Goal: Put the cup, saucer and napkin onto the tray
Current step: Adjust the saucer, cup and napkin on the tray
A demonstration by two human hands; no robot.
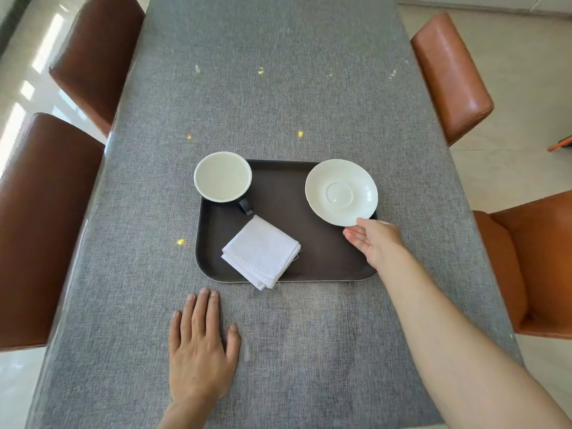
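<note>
A dark brown tray (322,243) lies in the middle of the grey table. The cup (223,181), white inside and dark outside, stands on the tray's far left corner with its handle toward me. A folded white napkin (261,252) rests on the tray's near side, one corner hanging over the front rim. The white saucer (341,192) is over the tray's far right corner, its near edge pinched by my right hand (374,241). My left hand (201,342) lies flat on the table in front of the tray, fingers spread, holding nothing.
The table (278,88) is covered by a grey cloth under a glossy sheet. Two brown leather chairs (43,230) stand along its left side and two orange ones (452,78) along its right. Pale floor tiles show beyond both sides.
</note>
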